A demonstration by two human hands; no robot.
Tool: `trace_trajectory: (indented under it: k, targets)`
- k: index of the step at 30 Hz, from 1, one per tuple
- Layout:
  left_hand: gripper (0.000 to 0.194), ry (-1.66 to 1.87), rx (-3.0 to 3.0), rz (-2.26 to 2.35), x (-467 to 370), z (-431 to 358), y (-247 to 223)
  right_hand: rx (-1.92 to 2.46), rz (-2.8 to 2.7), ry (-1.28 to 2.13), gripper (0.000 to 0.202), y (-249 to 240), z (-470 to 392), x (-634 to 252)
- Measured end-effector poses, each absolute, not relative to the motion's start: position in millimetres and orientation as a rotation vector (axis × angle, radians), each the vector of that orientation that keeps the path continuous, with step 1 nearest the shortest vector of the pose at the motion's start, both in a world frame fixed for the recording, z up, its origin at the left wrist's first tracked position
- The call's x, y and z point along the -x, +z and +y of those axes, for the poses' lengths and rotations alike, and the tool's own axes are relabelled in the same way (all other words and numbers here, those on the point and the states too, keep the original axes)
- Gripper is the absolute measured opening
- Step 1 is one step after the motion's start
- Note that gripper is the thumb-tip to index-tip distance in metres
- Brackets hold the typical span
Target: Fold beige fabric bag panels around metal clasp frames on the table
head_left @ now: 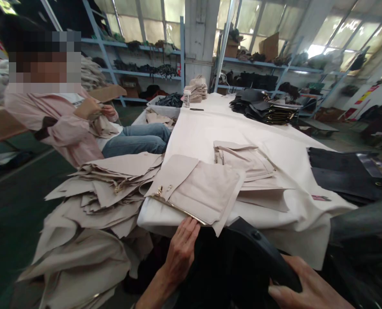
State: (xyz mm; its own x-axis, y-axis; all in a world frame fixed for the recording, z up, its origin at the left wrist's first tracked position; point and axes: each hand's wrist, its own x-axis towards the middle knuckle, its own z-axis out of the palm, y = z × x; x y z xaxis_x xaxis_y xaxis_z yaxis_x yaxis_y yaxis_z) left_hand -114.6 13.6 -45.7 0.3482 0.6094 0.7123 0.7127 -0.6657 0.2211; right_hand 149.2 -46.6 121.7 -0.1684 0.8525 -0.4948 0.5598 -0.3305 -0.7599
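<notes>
A beige bag panel (pixel 203 191) with a flap, a gold clasp and a gold zip lies over the table's near edge. My left hand (pixel 182 244) holds its zipped edge with fingers together, the thumb hidden from sight. Low on the right, my right hand (pixel 306 283) grips a curved black bar (pixel 268 253), with its thumb on the inner side; I cannot make out what the bar belongs to. More beige bag pieces (pixel 247 161) lie just behind the panel. To the left, a heap of beige pieces (pixel 113 184) droops down beside the table.
The white-covered table (pixel 203 124) stretches away ahead. Black bags (pixel 264 109) are stacked at its far right, and dark pieces (pixel 345 171) lie nearer on the right. A person in a pink jacket (pixel 52 116) sits at left, handling beige material. Bins (pixel 155 116) stand behind.
</notes>
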Motion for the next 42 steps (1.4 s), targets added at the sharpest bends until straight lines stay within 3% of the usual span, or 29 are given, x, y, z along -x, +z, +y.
trace_trajectory:
  k: [9, 14, 17, 21, 26, 33, 42]
  targets:
    - [0.044, -1.316, 2.512, -1.290, 116, 23, -46, 1.714, -1.726, 1.706, 0.035, 92, -11, -123]
    - [0.038, -1.240, 2.534, -1.345, 115, 18, -33, 1.800, -1.741, 1.503, 0.037, 114, 4, -118]
    - [0.036, -1.369, 2.430, -1.345, 125, 20, -19, 1.813, -1.817, 1.415, 0.038, 125, 10, -123]
    - [0.025, -1.357, 2.084, -1.688, 149, 47, 4, 1.841, -1.856, 1.434, 0.036, 121, 14, -126]
    - [0.017, -1.148, 2.223, -2.139, 174, 91, 13, 1.659, -1.830, 1.605, 0.034, 118, 21, -105]
    - [0.021, -1.585, 2.251, -2.327, 200, 107, 28, 1.481, -1.840, 1.765, 0.020, 122, 45, -72]
    - [0.019, -2.456, 2.105, -2.547, 205, 104, 27, 1.303, -1.846, 1.884, 0.016, 115, 74, -26]
